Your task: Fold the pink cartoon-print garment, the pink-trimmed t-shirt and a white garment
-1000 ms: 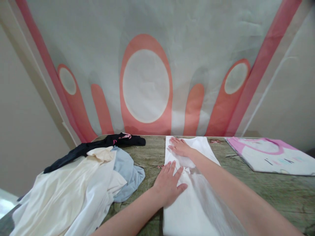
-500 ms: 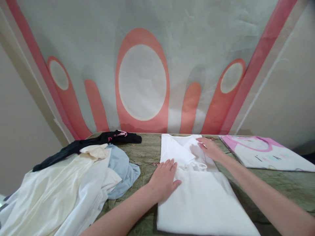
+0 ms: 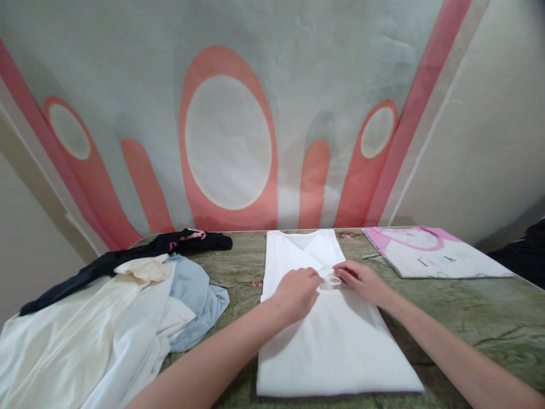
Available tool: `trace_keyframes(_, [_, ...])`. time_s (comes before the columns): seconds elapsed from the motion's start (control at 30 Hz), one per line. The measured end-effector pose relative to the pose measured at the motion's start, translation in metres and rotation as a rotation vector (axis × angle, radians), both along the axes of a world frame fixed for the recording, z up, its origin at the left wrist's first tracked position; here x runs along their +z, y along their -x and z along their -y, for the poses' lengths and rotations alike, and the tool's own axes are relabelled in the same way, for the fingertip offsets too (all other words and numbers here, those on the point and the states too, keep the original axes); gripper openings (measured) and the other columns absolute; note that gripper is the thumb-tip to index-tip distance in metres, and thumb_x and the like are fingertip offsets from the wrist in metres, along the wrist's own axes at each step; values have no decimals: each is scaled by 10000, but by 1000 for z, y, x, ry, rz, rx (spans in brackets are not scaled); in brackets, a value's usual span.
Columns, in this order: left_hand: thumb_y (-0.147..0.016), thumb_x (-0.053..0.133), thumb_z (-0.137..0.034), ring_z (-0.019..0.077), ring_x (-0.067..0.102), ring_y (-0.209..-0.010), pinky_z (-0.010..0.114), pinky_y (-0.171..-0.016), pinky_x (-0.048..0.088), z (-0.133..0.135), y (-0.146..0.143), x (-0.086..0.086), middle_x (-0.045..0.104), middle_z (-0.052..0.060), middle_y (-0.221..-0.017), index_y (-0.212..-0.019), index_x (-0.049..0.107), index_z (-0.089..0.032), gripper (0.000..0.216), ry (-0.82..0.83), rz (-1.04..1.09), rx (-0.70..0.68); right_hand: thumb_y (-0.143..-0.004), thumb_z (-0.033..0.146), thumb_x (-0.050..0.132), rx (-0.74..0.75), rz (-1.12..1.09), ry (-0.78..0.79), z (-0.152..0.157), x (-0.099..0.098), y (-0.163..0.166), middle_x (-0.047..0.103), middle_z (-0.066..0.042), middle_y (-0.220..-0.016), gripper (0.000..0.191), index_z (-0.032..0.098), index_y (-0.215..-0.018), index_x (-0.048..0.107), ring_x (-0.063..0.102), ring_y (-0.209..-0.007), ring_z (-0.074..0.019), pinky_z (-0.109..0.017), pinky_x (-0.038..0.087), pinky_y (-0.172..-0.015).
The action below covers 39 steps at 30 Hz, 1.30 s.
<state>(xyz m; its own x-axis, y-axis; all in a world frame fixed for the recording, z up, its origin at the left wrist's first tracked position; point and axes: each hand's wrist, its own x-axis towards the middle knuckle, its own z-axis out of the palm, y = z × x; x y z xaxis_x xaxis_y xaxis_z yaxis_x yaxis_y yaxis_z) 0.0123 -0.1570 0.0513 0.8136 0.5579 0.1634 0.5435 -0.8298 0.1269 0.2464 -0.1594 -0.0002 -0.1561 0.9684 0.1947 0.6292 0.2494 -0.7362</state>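
Observation:
A white shirt [image 3: 332, 352] lies partly folded on the wood-patterned table, its neckline at the far end. Across its middle runs a small bunched, looped bit of cloth between my hands. My left hand [image 3: 298, 291] rests on the shirt left of that bunch, fingers curled down and closed on the cloth. From the right, my right hand [image 3: 365, 284] pinches the cloth at the other end of the bunch, thumb and fingertips together. The fingertips of the left hand are partly hidden behind its knuckles.
On the left lies a loose heap of cream and white clothes [image 3: 85, 335], with a light blue garment [image 3: 198, 307] beside it and a black garment [image 3: 128, 255] behind. A folded pink-and-white shirt [image 3: 447, 258] sits at the right on the table [image 3: 489, 324]. A patterned wall [image 3: 289, 113] stands behind.
My right hand has come back from the shirt's far right edge to its middle. My left hand has gone from flat to curled, moving towards the bunch. The view has shifted slightly right.

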Motion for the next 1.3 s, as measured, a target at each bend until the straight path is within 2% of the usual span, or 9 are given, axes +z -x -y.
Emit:
trace_keyframes(0.17, [-857,457,-194,202,556,-905,317,-793,433,-13,-40,-10,587,60,-969,-954,606,-187,177,-20,-41,22,-840,394,420,-91,-142,-31,0,-16,-1,642,-56,-879,298,181,-949,598,597,-765,-176,-306,477,-709])
trace_keyframes(0.37, [-867,452,-307,218,562,-843,332,-756,428,-13,-43,-17,590,82,-857,-783,631,-151,252,-6,-67,162,-812,357,436,-267,-454,19,-7,-22,-15,622,-52,-863,249,179,-946,546,610,-687,-152,-319,520,-685])
trace_keyframes(0.47, [-865,439,-285,215,557,-871,329,-775,422,-8,-34,-12,586,78,-913,-903,621,-163,222,5,-41,149,-797,315,459,-342,-568,52,-11,-23,-25,623,-50,-859,198,189,-932,530,614,-692,-147,-314,534,-687])
trace_keyframes(0.57, [-835,478,-249,210,541,-937,316,-809,414,-5,-14,-3,569,69,-1005,-1058,562,-188,246,14,-2,141,-781,274,517,-312,-552,124,-10,-21,-36,629,-40,-830,185,184,-942,528,604,-667,-134,-277,533,-620])
trace_keyframes(0.73, [-807,483,-184,183,569,-880,274,-779,415,-20,49,14,593,62,-985,-965,588,-177,190,87,43,295,-770,262,575,-229,-449,287,-4,-12,-50,615,-20,-740,182,167,-919,533,576,-592,-107,-209,484,-486])
trace_keyframes(0.9, [-770,523,-249,182,607,-700,256,-622,430,-35,102,17,640,35,-729,-838,578,-158,126,365,43,482,-763,391,604,-130,-299,497,7,5,-46,585,-11,-705,263,173,-889,530,568,-568,-110,-201,465,-441])
trace_keyframes(1.07, [-745,532,-257,168,621,-577,225,-476,451,-30,106,3,627,11,-644,-933,465,-155,224,857,209,532,-736,535,579,-28,-157,639,23,22,-44,562,-9,-666,399,191,-926,506,575,-556,-146,-238,475,-417])
trace_keyframes(1.17, [-742,526,-257,168,617,-545,227,-454,458,-27,100,1,611,5,-587,-924,428,-154,231,958,252,566,-679,471,661,57,-161,685,25,21,-49,572,-8,-704,441,199,-970,474,585,-598,-153,-257,500,-487])
trace_keyframes(1.3, [-644,607,-200,162,601,-524,222,-460,449,-26,101,0,601,-17,-568,-977,403,-154,392,1006,253,495,-640,402,698,138,-157,648,22,12,-55,569,8,-760,462,192,-973,457,573,-583,-127,-261,492,-549])
